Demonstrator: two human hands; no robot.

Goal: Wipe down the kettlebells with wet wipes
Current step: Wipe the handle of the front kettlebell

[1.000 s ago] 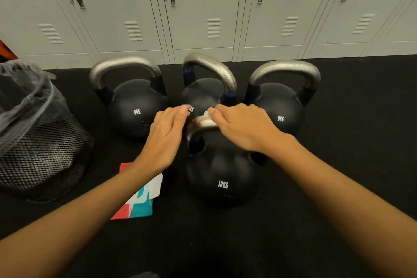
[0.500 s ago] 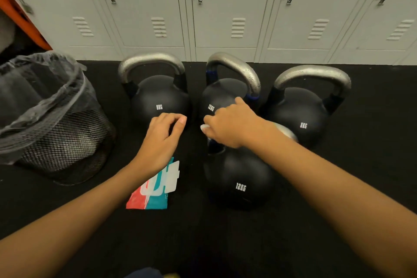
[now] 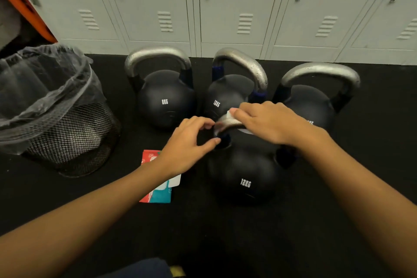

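I'm watching from the head camera, and everything hangs off the near kettlebell (image 3: 242, 171), the one marked 12KG, standing on the black floor (image 3: 293, 232). Behind it runs the wall of grey lockers (image 3: 225, 7); far to its left sits the mesh bin (image 3: 67, 128) with its plastic liner. Three more kettlebells stand just behind it in a row: the left one (image 3: 165, 99), the middle one (image 3: 228, 95), the right one (image 3: 313, 101).

What's new: the right hand (image 3: 270, 124) has slid back along the near bell's handle, and the white wet wipe (image 3: 225, 121) now shows draped over the bare steel, fingers curled on it, a holding grip. The left hand (image 3: 189, 146) has come back in to the handle's left end, thumb and fingers narrowed near the wipe's hanging edge; I can't tell whether it pinches it. My read: handle wiping is under way, the ball not yet done.

Room is tight behind, where the middle bell nearly touches. Left of the near bell lies the wipes packet (image 3: 158, 192), partly under the left wrist. Open floor in front.
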